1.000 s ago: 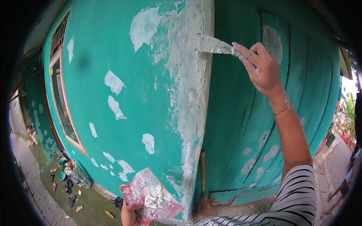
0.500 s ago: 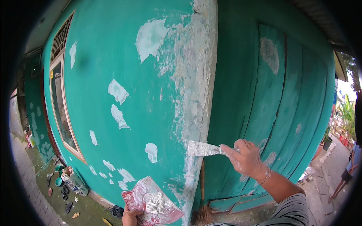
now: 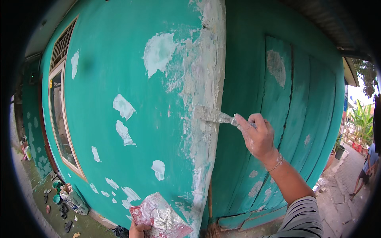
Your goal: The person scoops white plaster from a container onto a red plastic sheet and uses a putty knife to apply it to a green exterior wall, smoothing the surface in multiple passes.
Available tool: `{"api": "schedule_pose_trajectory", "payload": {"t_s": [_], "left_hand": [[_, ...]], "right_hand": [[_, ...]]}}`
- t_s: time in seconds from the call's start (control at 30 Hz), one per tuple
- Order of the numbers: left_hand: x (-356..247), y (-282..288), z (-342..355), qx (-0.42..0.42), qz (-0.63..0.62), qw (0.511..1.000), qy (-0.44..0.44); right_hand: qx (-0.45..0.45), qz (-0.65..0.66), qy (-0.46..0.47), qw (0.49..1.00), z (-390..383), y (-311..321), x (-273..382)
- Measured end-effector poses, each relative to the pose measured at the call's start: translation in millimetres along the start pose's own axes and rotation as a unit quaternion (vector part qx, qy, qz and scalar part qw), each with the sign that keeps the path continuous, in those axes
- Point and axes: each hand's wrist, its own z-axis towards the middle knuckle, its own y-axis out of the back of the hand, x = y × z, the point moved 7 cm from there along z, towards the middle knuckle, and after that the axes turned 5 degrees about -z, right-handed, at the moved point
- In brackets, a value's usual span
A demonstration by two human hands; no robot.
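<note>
My right hand (image 3: 258,137) grips a putty knife (image 3: 214,116) caked with white filler. Its blade lies against the whitened corner strip (image 3: 200,85) of a green wall (image 3: 99,67), at about mid-height. Low in front of the wall, my left hand (image 3: 139,229) clutches a red-and-white smeared flat board (image 3: 160,216) by its left edge. A lump of wet white putty (image 3: 166,219) sits on that board. Several pale filler patches dot the wall, one large patch (image 3: 159,53) near the top and a smaller one (image 3: 158,169) above the board.
Right of the corner stands a green plank door (image 3: 295,119). A broom (image 3: 211,214) leans at the corner's foot. At lower left are a white sack (image 3: 74,201), green buckets (image 3: 57,198) and footwear (image 3: 63,210). A window (image 3: 63,119) is at left; another person (image 3: 367,166) stands far right.
My right hand has moved the putty knife up along the corner strip. My left hand holds the board slightly lower in the picture, and the view has shifted a little.
</note>
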Motion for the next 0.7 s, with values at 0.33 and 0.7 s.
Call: {"api": "schedule_pose_trajectory", "payload": {"t_s": [0.33,0.7], "left_hand": [[-27.7,30.3,-3.4,-0.136,0.031,0.990,0.005],[-36.0,73.7,28.9,-0.039,0.014,0.999,-0.017]], "right_hand": [[-0.101,-0.096,0.000,0.990,73.8,-13.2,-43.4],[-0.180,0.084,-0.126,0.972,96.1,12.0,-93.1]]}}
